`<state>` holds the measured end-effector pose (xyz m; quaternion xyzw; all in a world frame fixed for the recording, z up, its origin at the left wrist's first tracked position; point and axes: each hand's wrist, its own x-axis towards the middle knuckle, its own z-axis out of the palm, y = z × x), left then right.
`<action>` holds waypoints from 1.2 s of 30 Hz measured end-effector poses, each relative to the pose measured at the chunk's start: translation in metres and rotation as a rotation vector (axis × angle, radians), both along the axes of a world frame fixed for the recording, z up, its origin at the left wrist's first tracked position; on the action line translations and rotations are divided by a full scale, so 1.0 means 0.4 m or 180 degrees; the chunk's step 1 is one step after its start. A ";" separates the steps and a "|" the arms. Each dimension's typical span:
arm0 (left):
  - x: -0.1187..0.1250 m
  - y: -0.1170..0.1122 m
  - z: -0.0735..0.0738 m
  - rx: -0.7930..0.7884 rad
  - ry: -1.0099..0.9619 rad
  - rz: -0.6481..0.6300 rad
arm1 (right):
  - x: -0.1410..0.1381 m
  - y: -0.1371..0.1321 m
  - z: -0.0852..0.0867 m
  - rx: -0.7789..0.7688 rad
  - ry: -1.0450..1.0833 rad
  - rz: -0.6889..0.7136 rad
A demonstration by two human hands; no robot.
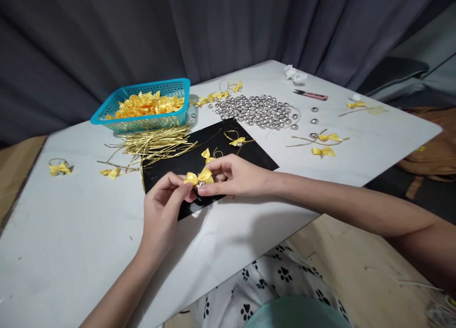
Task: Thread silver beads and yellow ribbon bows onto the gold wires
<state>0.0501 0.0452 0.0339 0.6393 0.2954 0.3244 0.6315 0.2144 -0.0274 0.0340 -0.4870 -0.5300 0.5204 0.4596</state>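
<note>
A small yellow ribbon bow [198,177] with a silver bead under it is pinched between both hands above a black mat [249,152]. My left hand [164,204] grips the bow's left side with thumb and fingers closed. My right hand [235,176] pinches the right side, fingers curled. Two finished bows with gold wire loops [235,140] lie on the mat just beyond my hands.
A blue basket [142,121] of yellow bows stands at the back left, with a bundle of gold wires [156,145] in front of it. Silver beads [258,111] are heaped at the back centre. Loose bows [323,151], pink snips [310,95] and white table [71,242] edges surround.
</note>
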 end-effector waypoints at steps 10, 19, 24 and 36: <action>0.001 0.002 -0.002 -0.0122 0.0059 -0.0005 | -0.006 -0.005 0.017 0.0011 0.0256 -0.0026; 0.004 0.002 0.000 -0.0373 0.0202 -0.0101 | 0.003 -0.007 0.014 0.0151 0.0065 -0.0063; 0.007 0.003 0.001 -0.0391 0.0246 -0.0065 | 0.005 -0.006 0.018 0.0086 0.0052 -0.0021; 0.006 0.009 -0.001 -0.0370 0.0193 -0.0009 | 0.008 -0.001 0.021 0.0009 0.0303 0.0021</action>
